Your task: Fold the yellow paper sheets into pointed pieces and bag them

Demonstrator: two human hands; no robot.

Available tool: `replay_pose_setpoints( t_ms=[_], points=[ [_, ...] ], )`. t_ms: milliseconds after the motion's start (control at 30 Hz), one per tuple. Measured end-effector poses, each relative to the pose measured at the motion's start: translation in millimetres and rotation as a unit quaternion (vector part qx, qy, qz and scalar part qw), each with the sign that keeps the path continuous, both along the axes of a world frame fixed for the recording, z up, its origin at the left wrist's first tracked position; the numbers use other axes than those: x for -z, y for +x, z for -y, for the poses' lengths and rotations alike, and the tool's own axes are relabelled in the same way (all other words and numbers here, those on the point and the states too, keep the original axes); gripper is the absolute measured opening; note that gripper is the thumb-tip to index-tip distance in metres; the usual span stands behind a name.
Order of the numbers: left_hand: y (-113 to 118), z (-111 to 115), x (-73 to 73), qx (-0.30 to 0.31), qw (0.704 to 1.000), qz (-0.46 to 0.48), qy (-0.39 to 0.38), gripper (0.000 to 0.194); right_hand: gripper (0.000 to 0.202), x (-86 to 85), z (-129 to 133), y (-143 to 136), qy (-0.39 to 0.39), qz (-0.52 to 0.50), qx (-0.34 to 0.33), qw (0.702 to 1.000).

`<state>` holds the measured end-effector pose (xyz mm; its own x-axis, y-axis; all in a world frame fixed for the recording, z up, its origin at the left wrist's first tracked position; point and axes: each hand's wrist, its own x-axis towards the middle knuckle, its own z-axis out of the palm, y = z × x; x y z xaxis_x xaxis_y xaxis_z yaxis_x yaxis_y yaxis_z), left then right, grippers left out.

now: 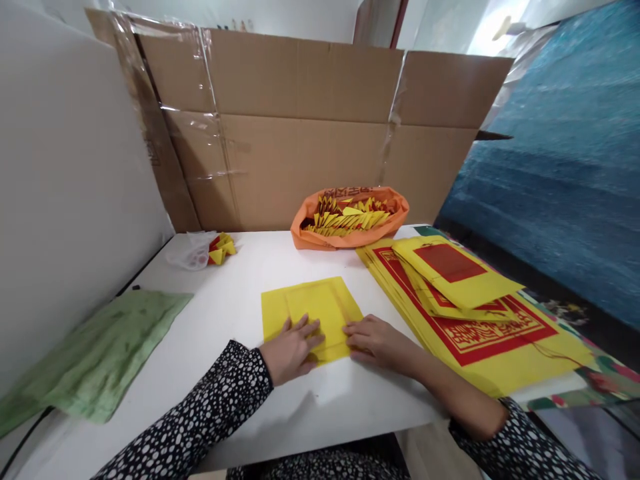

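Flattening or steadying the yellow sheet (315, 297) seems the step in hand: on the white surface (225, 293), the left hand (290, 350) lies spread over it; the right hand (377, 343), fingers close together, touches its right edge, pinching unclear. Beyond the sheet sits an orange bag (320, 241); right of it, printed sheets (480, 347). Any next move calls for light, even pressure.

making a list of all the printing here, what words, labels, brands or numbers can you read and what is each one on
No text reads clearly enough to quote.
Orange bag: dark characters on the far rim, too small and blurred.
Large yellow sheets: ornate character-like print in a red frame, unreadable.
Cardboard flap at far left: small dark mark, too faint.
Yellow sheet under the hands: no lettering visible.
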<state>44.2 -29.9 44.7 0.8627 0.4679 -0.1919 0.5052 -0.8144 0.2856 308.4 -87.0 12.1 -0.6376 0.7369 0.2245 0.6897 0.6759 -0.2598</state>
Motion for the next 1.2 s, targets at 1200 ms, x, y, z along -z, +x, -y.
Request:
replay_pose_setpoints(
  t_ms=[1200],
  points=[
    [-36, -1, -10.5, 0.026, 0.998, 0.045, -0.037, 0.058, 0.011, -9.9, -8, 2, -0.099, -0.036, 0.043, 0.994]
  ],
)
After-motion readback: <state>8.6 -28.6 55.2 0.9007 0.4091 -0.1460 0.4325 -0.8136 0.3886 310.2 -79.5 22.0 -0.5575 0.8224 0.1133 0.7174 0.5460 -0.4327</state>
